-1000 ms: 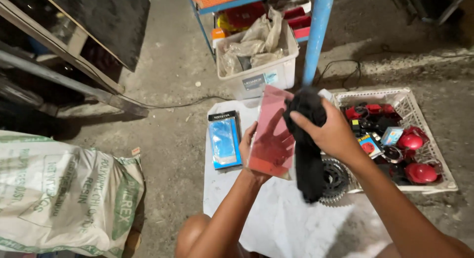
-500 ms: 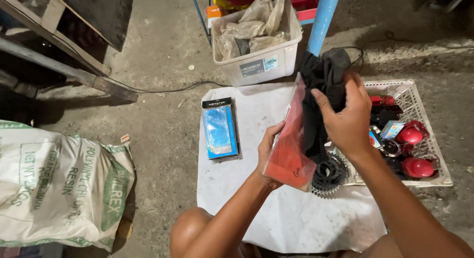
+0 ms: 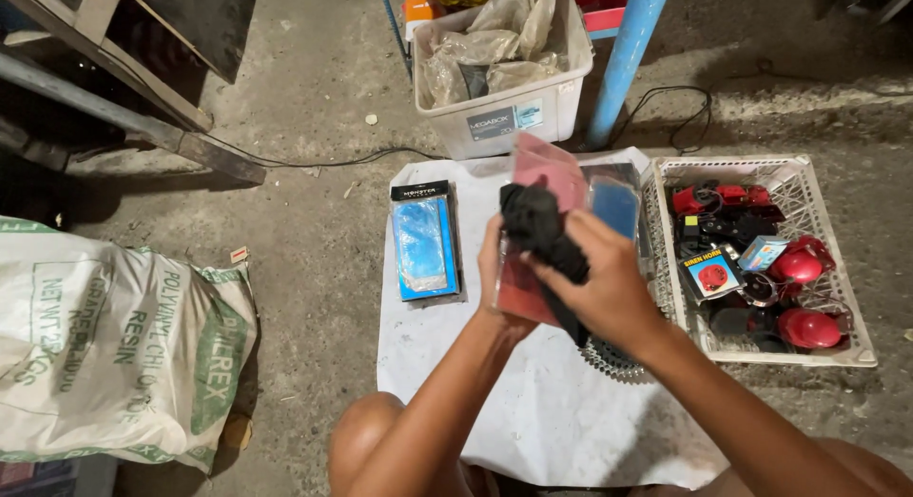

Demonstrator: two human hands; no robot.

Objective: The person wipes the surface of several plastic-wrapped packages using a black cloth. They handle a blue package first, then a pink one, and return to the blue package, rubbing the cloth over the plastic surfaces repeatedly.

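My left hand (image 3: 496, 286) grips a flat red package (image 3: 550, 176) from behind, holding it upright over a white sheet (image 3: 495, 411) on the ground. My right hand (image 3: 601, 290) clutches a black cloth (image 3: 537, 223) pressed against the package's front. A toothed metal sprocket (image 3: 609, 359) lies on the sheet just below my right wrist. A blue packaged item (image 3: 425, 243) rests flat on the sheet to the left, and another blue package (image 3: 616, 204) lies behind the red one.
A white plastic basket (image 3: 799, 178) of red and black horns and small boxes sits at the right. A white tub (image 3: 504, 116) of crumpled plastic bags stands behind the sheet, beside a blue pole (image 3: 623, 59). A large woven sack (image 3: 114, 340) lies at left. A black cable (image 3: 314, 162) crosses the concrete floor.
Both hands moved the red package and black cloth left and nearer to me; the cloth, earlier held high over the package's right side, is now bunched against its front.
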